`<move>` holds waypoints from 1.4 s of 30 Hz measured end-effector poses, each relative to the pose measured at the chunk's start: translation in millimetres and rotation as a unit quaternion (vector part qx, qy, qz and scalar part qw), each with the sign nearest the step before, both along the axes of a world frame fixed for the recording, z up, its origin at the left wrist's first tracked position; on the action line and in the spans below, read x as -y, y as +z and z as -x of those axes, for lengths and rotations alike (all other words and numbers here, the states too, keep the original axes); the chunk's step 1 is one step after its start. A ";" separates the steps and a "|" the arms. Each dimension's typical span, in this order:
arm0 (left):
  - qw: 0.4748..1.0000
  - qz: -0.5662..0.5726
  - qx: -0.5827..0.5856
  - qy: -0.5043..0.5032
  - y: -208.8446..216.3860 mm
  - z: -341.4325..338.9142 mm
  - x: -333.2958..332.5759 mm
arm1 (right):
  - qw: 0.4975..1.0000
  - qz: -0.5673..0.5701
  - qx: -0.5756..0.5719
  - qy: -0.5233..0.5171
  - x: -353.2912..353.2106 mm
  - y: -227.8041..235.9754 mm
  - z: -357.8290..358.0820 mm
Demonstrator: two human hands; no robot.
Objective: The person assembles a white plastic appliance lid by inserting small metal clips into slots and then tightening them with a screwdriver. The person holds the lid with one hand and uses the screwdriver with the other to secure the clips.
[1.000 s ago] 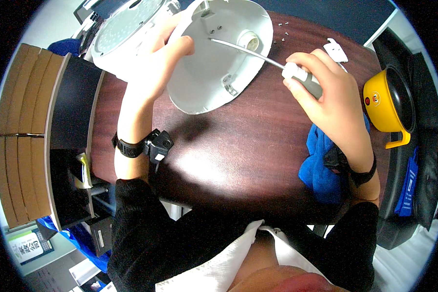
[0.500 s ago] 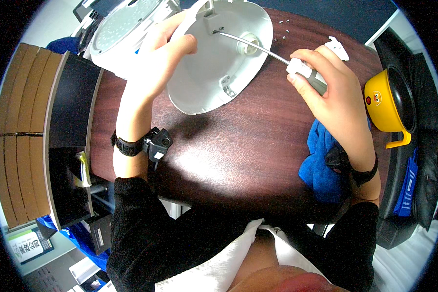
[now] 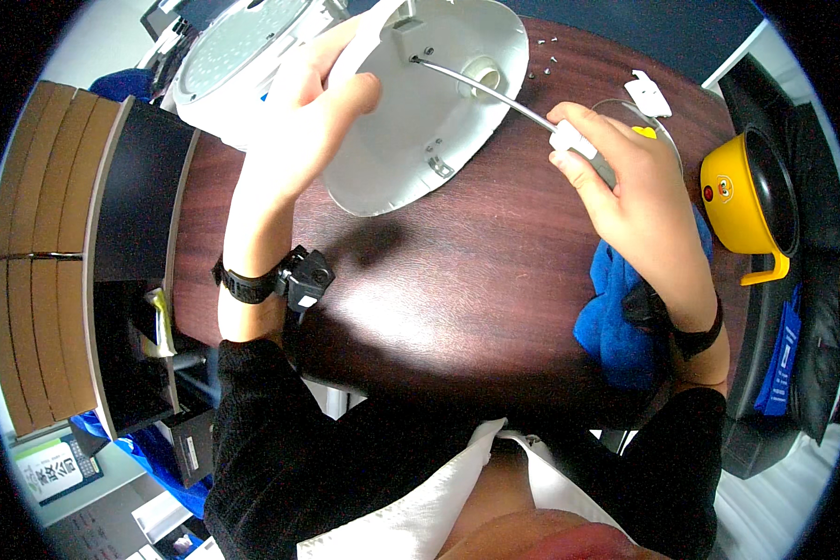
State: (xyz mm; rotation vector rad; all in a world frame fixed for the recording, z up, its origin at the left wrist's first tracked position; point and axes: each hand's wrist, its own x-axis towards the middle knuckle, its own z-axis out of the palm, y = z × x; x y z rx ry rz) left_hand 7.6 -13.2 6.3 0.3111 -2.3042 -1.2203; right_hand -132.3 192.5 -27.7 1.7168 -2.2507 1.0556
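Observation:
My left hand (image 3: 313, 126) grips the left rim of a white oval plastic cover (image 3: 373, 154), held tilted above the table with its hollow inside facing me. My right hand (image 3: 653, 191) is closed around the white-and-grey handle of a screwdriver (image 3: 571, 142). Its long metal shaft slants up and left across the cover, and the tip sits at a dark screw hole near the cover's upper edge. Whether a screw is in that hole is too small to tell. A round socket-like ring (image 3: 481, 77) stands out from the cover's inner wall.
A white appliance body (image 3: 238, 56) stands behind my left hand. Several small screws (image 3: 546, 61) and a white plastic piece (image 3: 649, 93) lie at the far right. A blue cloth (image 3: 611, 327) is under my right wrist; a yellow pot (image 3: 733, 191) stands at the right.
The cover has tilted slightly and shifted a little right and up. My right hand has moved slightly, uncovering part of a clear lid with a yellow knob. The screwdriver tip stays at the hole.

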 end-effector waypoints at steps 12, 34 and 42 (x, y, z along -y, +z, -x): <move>0.986 -0.037 -0.079 0.144 -13.4 4.6 -11.5 | 0.812 -0.011 0.571 0.122 9.1 -16.8 -24.2; 0.991 0.055 -0.078 0.098 -20.5 10.8 7.7 | 0.774 -0.051 0.621 0.115 5.3 -3.7 -14.5; 0.998 0.002 -0.008 0.062 -3.2 -3.8 6.4 | 0.997 0.014 -0.064 -0.039 -2.0 3.3 -1.1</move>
